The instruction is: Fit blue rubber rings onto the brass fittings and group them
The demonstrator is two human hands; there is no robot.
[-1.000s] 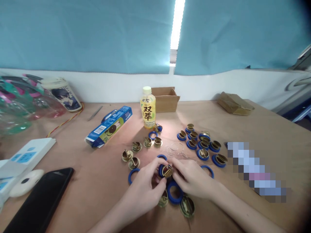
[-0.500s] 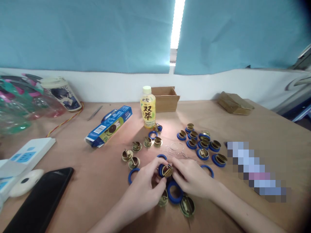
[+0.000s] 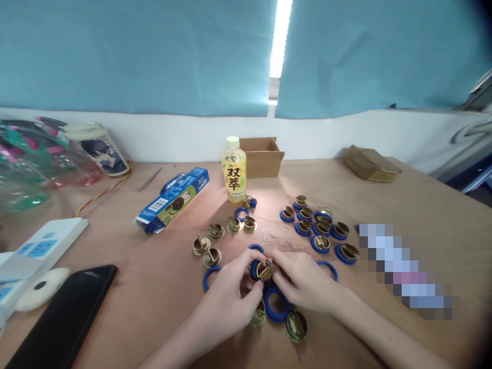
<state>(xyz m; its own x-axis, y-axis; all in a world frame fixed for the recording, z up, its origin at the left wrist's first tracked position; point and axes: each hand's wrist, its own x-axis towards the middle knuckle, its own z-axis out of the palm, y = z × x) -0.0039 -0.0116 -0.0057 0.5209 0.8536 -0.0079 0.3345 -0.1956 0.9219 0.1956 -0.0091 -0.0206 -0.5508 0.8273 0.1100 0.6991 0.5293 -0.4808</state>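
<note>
A small brass-coloured round part with a blue ring around it (image 3: 264, 270) is pinched between the thumb and fingers of my left hand (image 3: 233, 292). My right hand (image 3: 303, 279) has its closed fingertips at the upper right edge of that part; whether they grip it or something thin is hidden. Just below the hands lie a loose blue ring (image 3: 277, 304) and a brass part (image 3: 296, 326). Further brass parts without rings (image 3: 212, 257) sit beyond my left hand. Several brass parts with blue rings (image 3: 321, 243) are grouped beyond my right hand. Thin wire rings (image 3: 274, 234) lie between the groups.
A yellow drink bottle (image 3: 234, 171) stands before an open cardboard box (image 3: 263, 159). On the left are a blue carton (image 3: 172, 200), a black phone (image 3: 61, 320), a cup (image 3: 98, 148) and spray bottles (image 3: 26, 169). A brown paper packet (image 3: 372, 163) lies back right.
</note>
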